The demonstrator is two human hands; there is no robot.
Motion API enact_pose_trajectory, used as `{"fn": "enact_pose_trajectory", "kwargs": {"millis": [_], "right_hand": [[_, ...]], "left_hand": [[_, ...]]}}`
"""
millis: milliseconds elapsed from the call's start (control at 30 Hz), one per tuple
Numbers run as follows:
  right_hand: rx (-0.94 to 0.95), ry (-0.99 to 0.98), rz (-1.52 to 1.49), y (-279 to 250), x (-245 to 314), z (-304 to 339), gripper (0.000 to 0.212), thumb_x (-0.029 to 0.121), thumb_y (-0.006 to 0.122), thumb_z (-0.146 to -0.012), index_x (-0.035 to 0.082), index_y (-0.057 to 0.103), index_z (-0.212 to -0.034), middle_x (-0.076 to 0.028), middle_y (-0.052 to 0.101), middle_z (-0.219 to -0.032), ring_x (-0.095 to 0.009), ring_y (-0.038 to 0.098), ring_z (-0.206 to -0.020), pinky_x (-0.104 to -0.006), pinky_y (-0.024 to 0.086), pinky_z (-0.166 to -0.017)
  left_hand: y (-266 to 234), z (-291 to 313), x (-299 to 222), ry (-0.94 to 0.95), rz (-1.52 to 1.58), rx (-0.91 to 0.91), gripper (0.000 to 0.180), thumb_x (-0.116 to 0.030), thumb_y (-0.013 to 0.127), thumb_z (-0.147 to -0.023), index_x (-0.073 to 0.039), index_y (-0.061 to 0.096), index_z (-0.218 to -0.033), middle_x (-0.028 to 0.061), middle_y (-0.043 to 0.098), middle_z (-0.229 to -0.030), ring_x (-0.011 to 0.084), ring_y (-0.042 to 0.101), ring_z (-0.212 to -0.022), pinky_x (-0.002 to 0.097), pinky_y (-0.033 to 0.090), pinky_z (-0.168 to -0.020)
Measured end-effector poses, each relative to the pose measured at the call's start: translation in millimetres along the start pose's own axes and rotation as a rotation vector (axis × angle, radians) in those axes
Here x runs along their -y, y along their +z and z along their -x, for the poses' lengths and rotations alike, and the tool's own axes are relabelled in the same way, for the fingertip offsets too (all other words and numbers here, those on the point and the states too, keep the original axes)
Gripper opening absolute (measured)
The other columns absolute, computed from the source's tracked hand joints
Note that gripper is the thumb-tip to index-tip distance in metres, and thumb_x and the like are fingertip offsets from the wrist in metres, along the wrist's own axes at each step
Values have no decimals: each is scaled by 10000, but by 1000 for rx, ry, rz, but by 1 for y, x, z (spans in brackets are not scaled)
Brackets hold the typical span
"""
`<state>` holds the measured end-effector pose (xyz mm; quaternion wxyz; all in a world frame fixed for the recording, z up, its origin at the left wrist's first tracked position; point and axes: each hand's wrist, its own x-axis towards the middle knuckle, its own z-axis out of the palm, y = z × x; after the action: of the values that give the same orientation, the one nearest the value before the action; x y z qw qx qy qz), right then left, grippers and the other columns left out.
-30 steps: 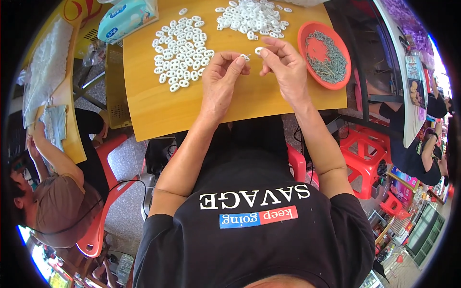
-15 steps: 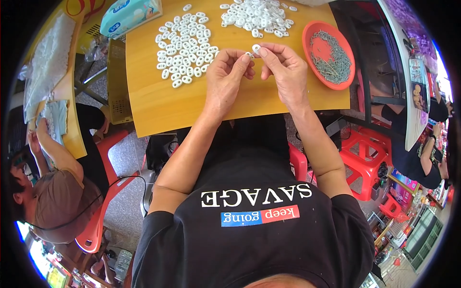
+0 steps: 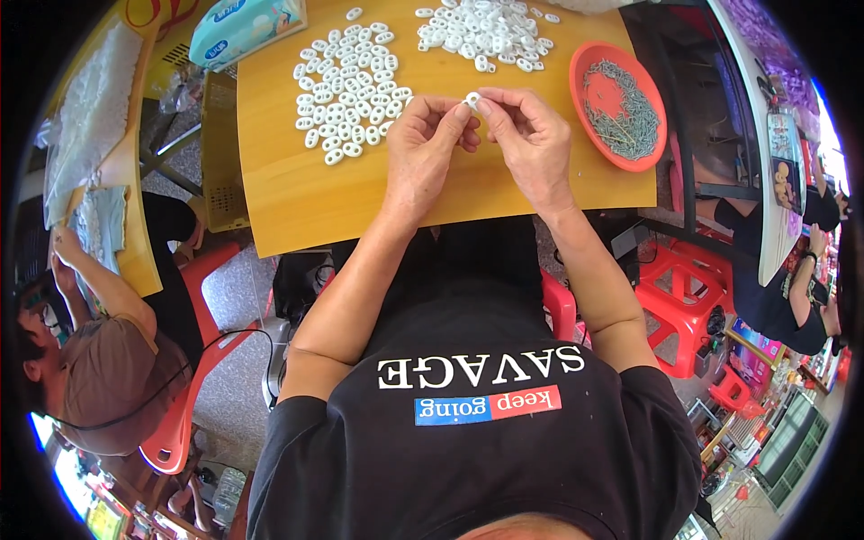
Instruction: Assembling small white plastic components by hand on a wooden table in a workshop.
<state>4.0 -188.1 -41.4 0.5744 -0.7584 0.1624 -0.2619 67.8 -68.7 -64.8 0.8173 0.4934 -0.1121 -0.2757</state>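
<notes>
The room has a grey speckled floor [image 3: 229,306], its far parts bending away at the fisheye rim. The yellow-brown wooden worktop [image 3: 297,207] takes up the upper middle, its near edge running just in front of the seated person's black T-shirt [image 3: 477,468]. To the left stands a second table [image 3: 149,265] of similar colour with a clear plastic bag [image 3: 85,117] lying on it, and a co-worker in a brown top [image 3: 117,378] sits there on a red chair [image 3: 173,432]. At the right, red plastic stools [image 3: 670,315] stand beyond the worktop's corner, and a yellow crate [image 3: 227,153] is low down by its left side.

A pale blue tissue pack [image 3: 247,31] lies at the worktop's far left corner; a round red dish [image 3: 605,93] sits near its right edge. Between them, above the bare near part of the wood, are the left hand [image 3: 423,144] and the right hand [image 3: 538,144], close together. The fingers of both are narrowed to a pinch, meeting at one small white piece [image 3: 472,97]. Similar two-holed oval pieces [image 3: 335,115] lie spread out to the left, with more in a heap [image 3: 481,31] at the far side. Smallest are the thin grey metal pins [image 3: 634,117] in the dish
</notes>
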Motion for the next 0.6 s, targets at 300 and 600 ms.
{"fn": "enact_pose_trajectory", "kwargs": {"millis": [300,600], "right_hand": [[-11,-101,-16,6,-10,4,102,24,679,-877,-26,662,-964,-49,651,-815,-97,607,-689,-242,505,-604],[117,214,-582,-8,11,3,303,78,649,-917,-9,555,-1191,-51,642,-875,-75,556,-662,-234,492,-611]], "left_hand": [[2,-2,1,3,2,-8,147,-87,596,-951,60,589,-967,102,655,-822,133,622,-695,265,532,-646],[3,4,-4,240,-173,136,275,-202,531,-1001,-2,594,-1179,58,575,-1134,113,572,-919,246,477,-799]]}}
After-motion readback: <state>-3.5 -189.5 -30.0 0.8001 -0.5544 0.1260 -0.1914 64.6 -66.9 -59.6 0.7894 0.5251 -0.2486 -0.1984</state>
